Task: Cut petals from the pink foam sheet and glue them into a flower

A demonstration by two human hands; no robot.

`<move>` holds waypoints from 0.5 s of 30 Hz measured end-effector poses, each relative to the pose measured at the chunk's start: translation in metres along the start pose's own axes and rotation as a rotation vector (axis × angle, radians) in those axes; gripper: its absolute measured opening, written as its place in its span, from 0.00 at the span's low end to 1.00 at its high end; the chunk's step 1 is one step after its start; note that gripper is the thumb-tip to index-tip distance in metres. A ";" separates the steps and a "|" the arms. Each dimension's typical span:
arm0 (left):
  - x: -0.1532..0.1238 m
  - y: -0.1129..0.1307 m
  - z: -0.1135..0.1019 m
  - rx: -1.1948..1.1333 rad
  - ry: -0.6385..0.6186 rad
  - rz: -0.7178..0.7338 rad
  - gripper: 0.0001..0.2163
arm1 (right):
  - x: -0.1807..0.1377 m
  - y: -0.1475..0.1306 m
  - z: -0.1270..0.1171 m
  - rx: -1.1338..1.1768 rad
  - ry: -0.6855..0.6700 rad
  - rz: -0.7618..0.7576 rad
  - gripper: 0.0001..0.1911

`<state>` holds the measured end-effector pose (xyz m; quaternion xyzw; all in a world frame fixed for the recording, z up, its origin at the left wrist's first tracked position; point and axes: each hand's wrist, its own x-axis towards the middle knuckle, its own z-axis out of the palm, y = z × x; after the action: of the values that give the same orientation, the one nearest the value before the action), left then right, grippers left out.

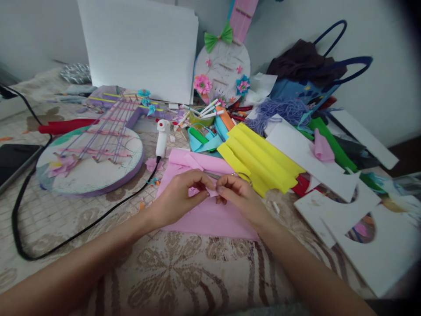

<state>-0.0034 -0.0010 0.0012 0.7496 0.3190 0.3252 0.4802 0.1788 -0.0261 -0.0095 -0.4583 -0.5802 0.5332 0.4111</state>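
Observation:
Between both hands is a small piece of pink paper (212, 192), pinched at its two sides. My left hand (184, 191) grips its left side between thumb and forefinger. On the other side, the fingertips of my right hand (240, 197) are closed on it. Both hands are over a larger pink crepe paper sheet (210, 221), whose far edge is rolled or folded. Scissors (243, 175) lie partly hidden behind my right hand, with a handle loop showing. Pink scraps lie on the sheet near my left fingers.
Left stands a handmade stringed instrument (95, 160) beside a white glue gun (162, 138) with a black cord (95, 221). Yellow crepe paper (259, 156) and cut white boards (378, 259) lie right. Behind are a decorated round instrument (223, 66), purple yarn (279, 112) and a blue bag (296, 94).

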 end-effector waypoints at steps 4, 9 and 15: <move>0.001 0.003 0.000 -0.064 0.005 -0.047 0.05 | -0.001 -0.003 0.001 -0.086 0.025 -0.038 0.03; 0.001 0.001 0.001 -0.188 0.002 -0.106 0.04 | -0.003 -0.005 0.005 -0.179 0.040 -0.075 0.03; 0.001 -0.004 0.003 -0.276 0.036 -0.159 0.05 | -0.002 -0.004 0.004 -0.125 -0.015 -0.052 0.07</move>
<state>-0.0014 0.0001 -0.0034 0.6429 0.3381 0.3402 0.5972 0.1747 -0.0295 -0.0057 -0.4637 -0.6271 0.4887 0.3909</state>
